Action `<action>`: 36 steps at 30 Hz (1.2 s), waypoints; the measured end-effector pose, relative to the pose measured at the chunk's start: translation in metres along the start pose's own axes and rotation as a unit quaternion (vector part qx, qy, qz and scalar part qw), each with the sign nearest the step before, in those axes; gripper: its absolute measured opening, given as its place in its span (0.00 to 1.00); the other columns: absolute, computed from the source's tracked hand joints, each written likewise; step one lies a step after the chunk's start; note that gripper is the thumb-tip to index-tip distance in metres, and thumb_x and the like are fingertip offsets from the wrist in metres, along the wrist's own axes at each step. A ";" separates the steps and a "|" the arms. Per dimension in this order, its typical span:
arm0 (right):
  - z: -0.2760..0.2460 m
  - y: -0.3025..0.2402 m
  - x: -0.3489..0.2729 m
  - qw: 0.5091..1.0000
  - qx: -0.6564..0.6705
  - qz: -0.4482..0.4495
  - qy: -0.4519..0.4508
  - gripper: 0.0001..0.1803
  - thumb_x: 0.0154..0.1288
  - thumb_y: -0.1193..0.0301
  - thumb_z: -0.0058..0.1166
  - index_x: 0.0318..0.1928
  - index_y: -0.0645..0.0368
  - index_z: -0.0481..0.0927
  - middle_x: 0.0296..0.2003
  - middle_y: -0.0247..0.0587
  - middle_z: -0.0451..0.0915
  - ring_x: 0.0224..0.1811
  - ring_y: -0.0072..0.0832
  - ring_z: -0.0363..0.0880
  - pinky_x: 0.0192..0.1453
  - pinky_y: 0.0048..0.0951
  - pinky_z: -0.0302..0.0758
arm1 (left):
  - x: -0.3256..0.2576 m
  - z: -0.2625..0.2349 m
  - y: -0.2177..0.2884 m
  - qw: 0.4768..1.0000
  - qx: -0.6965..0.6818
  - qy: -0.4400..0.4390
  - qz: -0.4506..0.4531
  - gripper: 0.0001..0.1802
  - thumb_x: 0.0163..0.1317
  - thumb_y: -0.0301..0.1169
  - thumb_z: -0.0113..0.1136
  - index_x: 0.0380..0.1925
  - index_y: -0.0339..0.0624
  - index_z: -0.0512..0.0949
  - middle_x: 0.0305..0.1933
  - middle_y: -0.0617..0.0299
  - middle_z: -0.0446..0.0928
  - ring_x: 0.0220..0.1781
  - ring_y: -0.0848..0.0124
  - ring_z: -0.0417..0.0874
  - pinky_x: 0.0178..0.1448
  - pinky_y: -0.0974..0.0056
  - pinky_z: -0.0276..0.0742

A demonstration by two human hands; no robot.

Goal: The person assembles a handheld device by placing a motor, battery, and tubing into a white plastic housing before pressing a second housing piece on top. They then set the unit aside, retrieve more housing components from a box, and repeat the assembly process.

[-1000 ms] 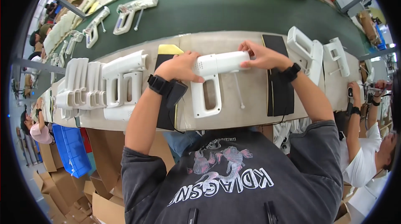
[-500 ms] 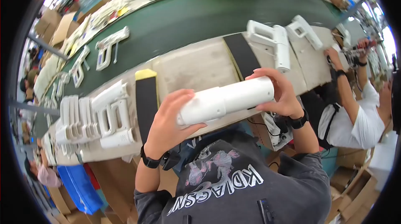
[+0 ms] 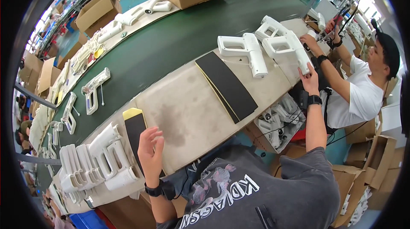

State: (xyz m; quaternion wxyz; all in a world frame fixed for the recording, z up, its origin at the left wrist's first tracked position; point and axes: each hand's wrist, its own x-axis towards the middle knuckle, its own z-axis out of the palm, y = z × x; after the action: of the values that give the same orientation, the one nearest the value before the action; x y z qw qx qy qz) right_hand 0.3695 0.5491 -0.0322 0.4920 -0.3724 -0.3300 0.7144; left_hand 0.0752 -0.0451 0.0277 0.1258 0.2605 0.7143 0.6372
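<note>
My right hand (image 3: 309,79) reaches out to the right, its fingers gripping the near end of a white gun-shaped plastic housing (image 3: 295,48) that lies on the bench. Left of that sits a second white gun-shaped housing (image 3: 255,60). Another one is partly covered behind the gripped piece. My left hand (image 3: 150,154) hovers over the bench's left part, beside a black pad with a yellow edge (image 3: 136,127); its fingers are loosely bent and it holds nothing. A row of white housing shells (image 3: 83,167) stands left of this hand.
A second black pad (image 3: 226,86) lies across the bench (image 3: 171,101). Beyond runs a green conveyor belt (image 3: 171,36) carrying white half shells (image 3: 95,90). A box of white parts (image 3: 279,122) stands below the bench. At the right, a co-worker in a white shirt (image 3: 358,101) works close by.
The white housing that both hands held up is now on the bench at the right, with my right hand at its end. My left hand has let go and moved left. The view has turned.
</note>
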 end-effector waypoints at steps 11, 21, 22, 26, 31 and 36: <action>-0.028 0.007 0.060 0.977 -0.214 -0.002 0.024 0.30 0.65 0.56 0.70 0.62 0.57 0.77 0.52 0.39 0.80 0.54 0.32 0.79 0.53 0.33 0.82 | -0.006 0.002 -0.018 0.992 -0.052 -0.023 -0.109 0.13 0.74 0.25 0.59 0.56 0.34 0.78 0.54 0.59 0.80 0.54 0.71 0.83 0.56 0.67 0.78; -0.004 0.024 0.087 0.695 -0.581 -0.421 0.049 0.31 0.71 0.60 0.64 0.66 0.65 0.75 0.60 0.53 0.81 0.57 0.42 0.81 0.64 0.40 0.76 | 0.013 -0.032 -0.023 0.955 0.263 0.128 0.049 0.18 0.64 0.30 0.68 0.54 0.39 0.80 0.62 0.48 0.76 0.65 0.50 0.76 0.70 0.53 0.70; 0.048 0.036 0.044 0.789 -0.478 -0.386 -0.008 0.27 0.74 0.63 0.62 0.66 0.65 0.76 0.58 0.49 0.82 0.55 0.36 0.81 0.62 0.35 0.77 | 0.009 -0.035 -0.029 0.938 0.310 0.155 0.024 0.23 0.64 0.32 0.69 0.57 0.40 0.78 0.65 0.49 0.74 0.69 0.49 0.72 0.72 0.52 0.68; 0.259 0.061 -0.135 0.747 -0.446 -0.173 -0.461 0.19 0.76 0.72 0.56 0.64 0.60 0.77 0.55 0.38 0.81 0.48 0.19 0.79 0.54 0.24 0.76 | -0.010 -0.034 -0.058 0.857 0.463 0.212 -0.084 0.42 0.59 0.41 0.73 0.69 0.38 0.66 0.69 0.44 0.68 0.72 0.46 0.67 0.72 0.43 0.65; 0.453 0.161 -0.255 0.531 -0.425 -0.227 -0.697 0.14 0.70 0.77 0.57 0.55 0.61 0.81 0.55 0.39 0.81 0.44 0.24 0.81 0.50 0.26 0.78 | -0.013 -0.028 -0.064 0.820 0.486 0.177 -0.246 0.56 0.54 0.48 0.77 0.76 0.35 0.57 0.67 0.40 0.68 0.71 0.44 0.67 0.70 0.40 0.65; 0.585 0.340 -0.321 0.343 -0.480 -0.330 -0.737 0.20 0.68 0.66 0.61 0.56 0.63 0.82 0.56 0.53 0.81 0.54 0.49 0.81 0.61 0.43 0.78 | -0.026 -0.034 -0.043 0.903 0.326 0.233 -0.157 0.40 0.53 0.41 0.80 0.63 0.35 0.74 0.54 0.40 0.82 0.53 0.46 0.85 0.54 0.51 0.81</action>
State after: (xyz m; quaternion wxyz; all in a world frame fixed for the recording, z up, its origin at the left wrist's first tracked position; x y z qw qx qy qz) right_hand -0.2107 0.0822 0.0452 -0.0179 0.2719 -0.9414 0.1988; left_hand 0.0702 -0.0899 -0.0126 -0.0379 0.0156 0.9229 0.3829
